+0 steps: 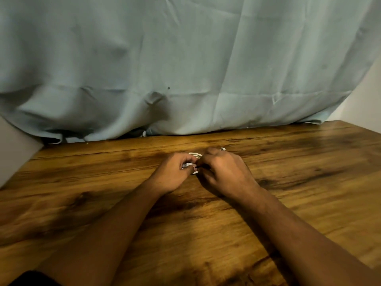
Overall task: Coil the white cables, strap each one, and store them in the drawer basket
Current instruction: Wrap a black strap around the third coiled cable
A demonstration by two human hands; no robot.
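Observation:
A small coil of white cable (195,155) lies on the wooden table (288,182), mostly hidden between my two hands. My left hand (172,172) holds the coil's left side with curled fingers. My right hand (223,172), with a ring on one finger, pinches a thin dark strap (201,166) at the coil. Only the coil's far rim and a bit of its near edge show. No drawer or basket is in view.
A pale blue cloth (185,69) hangs behind the table's far edge. A light wall (365,96) shows at the right, and a pale panel (14,153) stands at the table's left end. The dark-grained tabletop stretches wide on both sides of my arms.

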